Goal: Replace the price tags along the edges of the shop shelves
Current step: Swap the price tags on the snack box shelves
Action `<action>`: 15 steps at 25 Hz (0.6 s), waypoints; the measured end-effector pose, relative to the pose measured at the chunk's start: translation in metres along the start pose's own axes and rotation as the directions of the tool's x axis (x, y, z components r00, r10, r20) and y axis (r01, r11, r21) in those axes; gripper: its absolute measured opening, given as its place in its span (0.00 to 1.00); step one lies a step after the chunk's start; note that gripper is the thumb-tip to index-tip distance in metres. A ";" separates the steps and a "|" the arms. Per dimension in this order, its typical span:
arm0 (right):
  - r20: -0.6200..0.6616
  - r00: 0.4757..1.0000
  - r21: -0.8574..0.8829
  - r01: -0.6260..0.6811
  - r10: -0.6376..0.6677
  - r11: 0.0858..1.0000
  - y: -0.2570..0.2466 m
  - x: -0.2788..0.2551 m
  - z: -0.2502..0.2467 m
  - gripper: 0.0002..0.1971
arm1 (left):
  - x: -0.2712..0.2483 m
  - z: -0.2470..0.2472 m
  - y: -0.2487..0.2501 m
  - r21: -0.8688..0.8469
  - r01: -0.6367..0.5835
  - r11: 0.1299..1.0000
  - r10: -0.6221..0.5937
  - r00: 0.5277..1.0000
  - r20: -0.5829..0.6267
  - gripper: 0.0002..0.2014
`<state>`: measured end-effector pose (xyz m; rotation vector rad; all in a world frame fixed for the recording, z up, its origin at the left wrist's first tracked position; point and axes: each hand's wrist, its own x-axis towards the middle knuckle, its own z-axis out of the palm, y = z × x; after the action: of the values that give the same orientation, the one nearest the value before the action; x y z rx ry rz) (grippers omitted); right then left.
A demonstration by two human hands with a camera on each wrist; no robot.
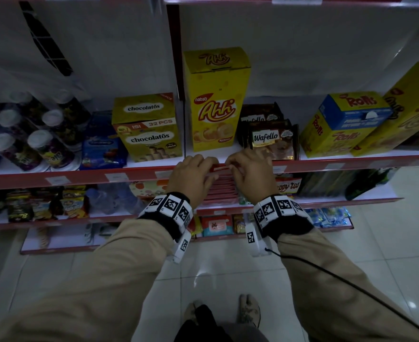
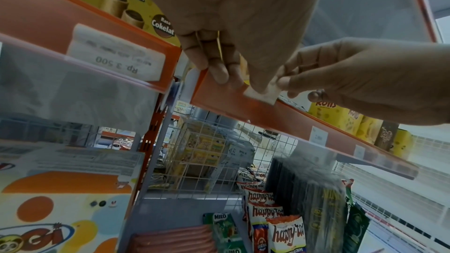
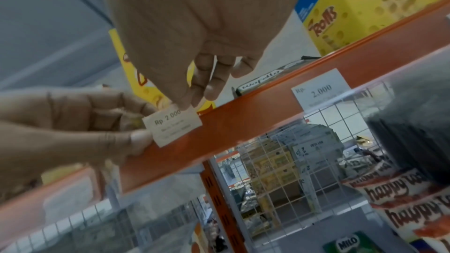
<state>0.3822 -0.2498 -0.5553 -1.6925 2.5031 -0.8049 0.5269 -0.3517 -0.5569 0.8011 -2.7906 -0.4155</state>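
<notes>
Price tag (image 3: 172,124), the small white slip printed "Rp 2.000", sits against the front of the red shelf edge (image 3: 255,120), below the yellow Ahh box (image 1: 216,99) and just left of the Wafello packs (image 1: 272,139). You hold it at both ends: your right hand (image 3: 185,32) pinches its upper edge between thumb and fingertips, and your left hand (image 3: 73,122) nips its lower left corner with the thumb. Whether the slip is already under the clear strip cannot be told from these views.

To seat it well, keep it level with the rail and feed one long edge behind the clear cover first, then slide the rest in, rather than pushing flat on. Keep your grip light; thin paper like this will probably crease if squeezed. Line it up under its product, apart from the neighbouring tag (image 3: 321,88) to the right.
</notes>
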 end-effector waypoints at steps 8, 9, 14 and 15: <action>0.165 0.986 -0.224 0.033 0.005 0.974 0.000 -0.001 -0.001 0.08 | 0.005 0.002 -0.002 0.114 -0.021 0.993 0.017 0.999 0.040 0.14; 0.172 0.985 -0.227 0.036 0.004 0.973 0.001 -0.002 -0.001 0.08 | 0.005 0.002 -0.002 0.114 -0.027 0.993 0.023 0.999 0.034 0.13; 0.179 0.984 -0.210 0.045 -0.007 0.977 0.002 -0.004 -0.002 0.10 | 0.004 0.005 -0.001 0.156 -0.029 0.987 0.024 0.999 0.031 0.14; 0.172 0.985 -0.204 0.050 -0.015 0.978 0.003 -0.004 -0.002 0.09 | 0.003 0.005 -0.001 0.154 -0.027 0.988 0.023 0.999 0.026 0.14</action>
<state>0.3812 -0.2446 -0.5562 -1.7801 2.5228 -0.3911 0.5231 -0.3530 -0.5613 0.7968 -2.8799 -0.2071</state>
